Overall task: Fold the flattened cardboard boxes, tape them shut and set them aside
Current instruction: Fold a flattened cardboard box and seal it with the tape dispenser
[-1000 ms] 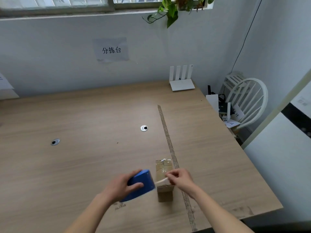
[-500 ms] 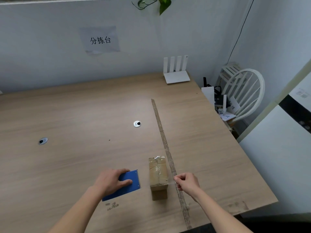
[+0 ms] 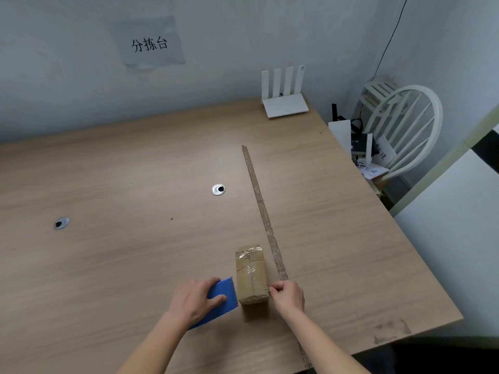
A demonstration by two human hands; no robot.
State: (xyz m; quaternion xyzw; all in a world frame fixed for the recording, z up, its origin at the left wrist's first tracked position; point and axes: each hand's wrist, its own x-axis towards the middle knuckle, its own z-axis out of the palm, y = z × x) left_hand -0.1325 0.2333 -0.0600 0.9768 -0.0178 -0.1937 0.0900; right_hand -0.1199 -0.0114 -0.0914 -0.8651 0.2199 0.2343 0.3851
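Low in the frame, just right of centre, the cardboard box (image 3: 251,276) lies on the table (image 3: 121,184), its long axis running away from the person. The right hand (image 3: 287,296) is nearer, touching the box's near right corner, fingers pinched there on what looks like clear tape. The left hand (image 3: 195,299) lies just left of the box, gripping the blue tape dispenser (image 3: 222,291), forearm angled in from lower left.

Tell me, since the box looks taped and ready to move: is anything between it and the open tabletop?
Nothing visible. The hands flank the cardboard box; the blue tape dispenser sits at its left, the table beyond is bare.
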